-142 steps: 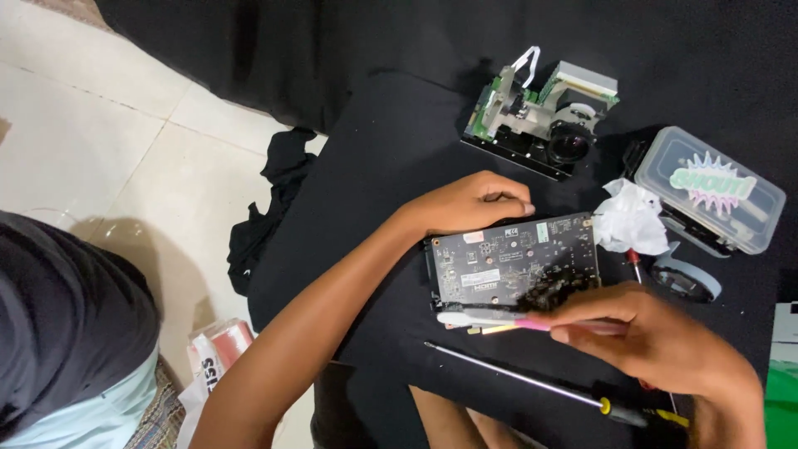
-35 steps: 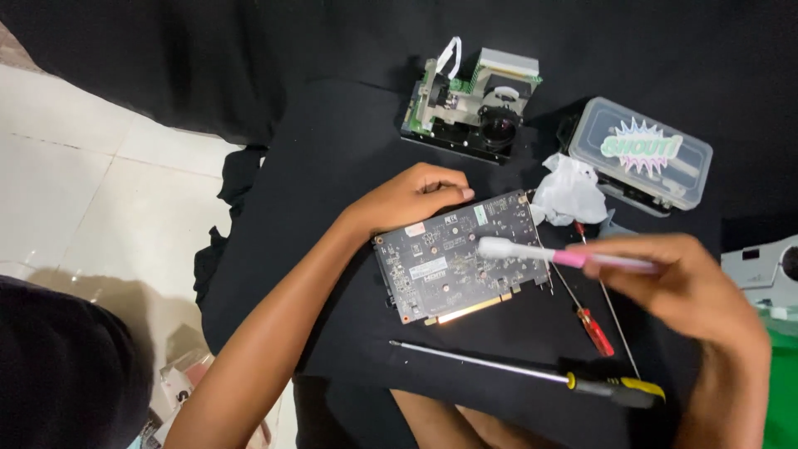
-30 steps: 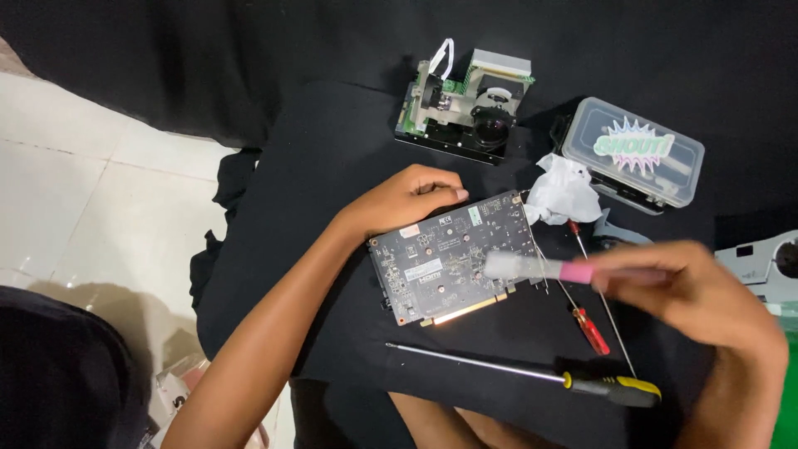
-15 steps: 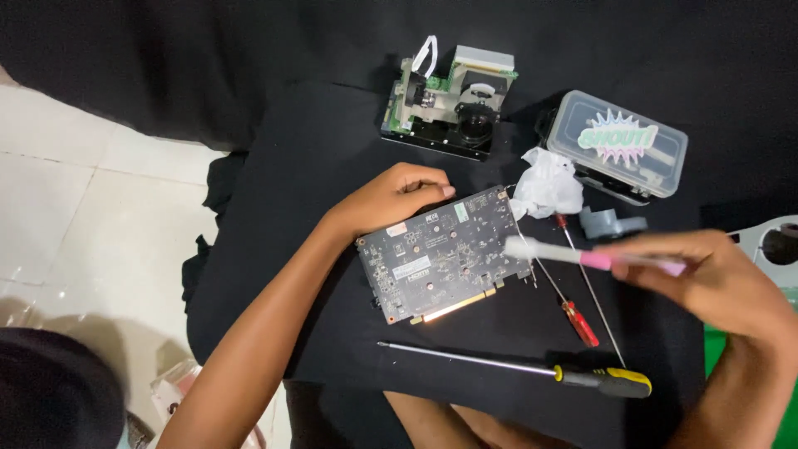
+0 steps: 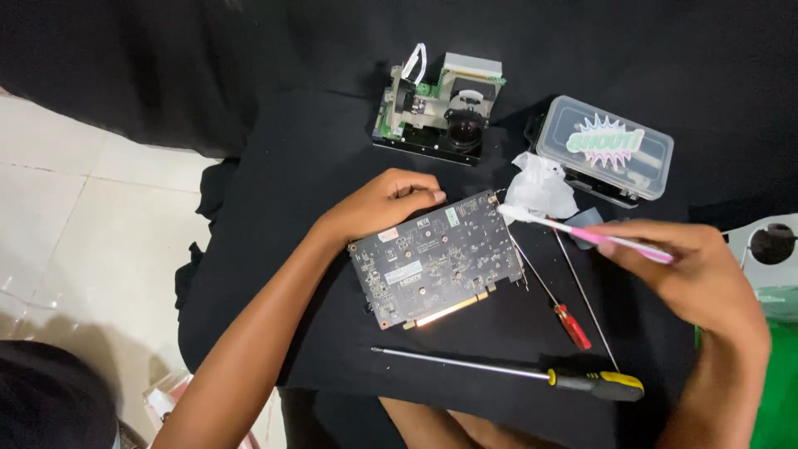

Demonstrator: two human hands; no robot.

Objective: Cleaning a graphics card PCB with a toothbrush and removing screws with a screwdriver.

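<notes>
1. The left hand point(image 5: 384, 202) rests with curled fingers on the upper left edge of a dark circuit board point(image 5: 436, 259), pinning it flat to the black-draped counter point(image 5: 316, 150).
2. The right hand point(image 5: 694, 270) is closed around a pink-and-white toothbrush point(image 5: 582, 234); its bristle end sits at the board's upper right corner.
3. A clear plastic box point(image 5: 604, 158) with its lid shut lies to the upper right; a sticker covers the lid, so I cannot tell its contents.
4. Crumpled white tissue point(image 5: 539, 187) lies just beside that box.
5. An opened device with a lens point(image 5: 440, 112) sits above the board.
6. 2 screwdrivers lie near the board: a red-handled one point(image 5: 572, 324) and a long yellow-and-black one point(image 5: 594, 384).
</notes>
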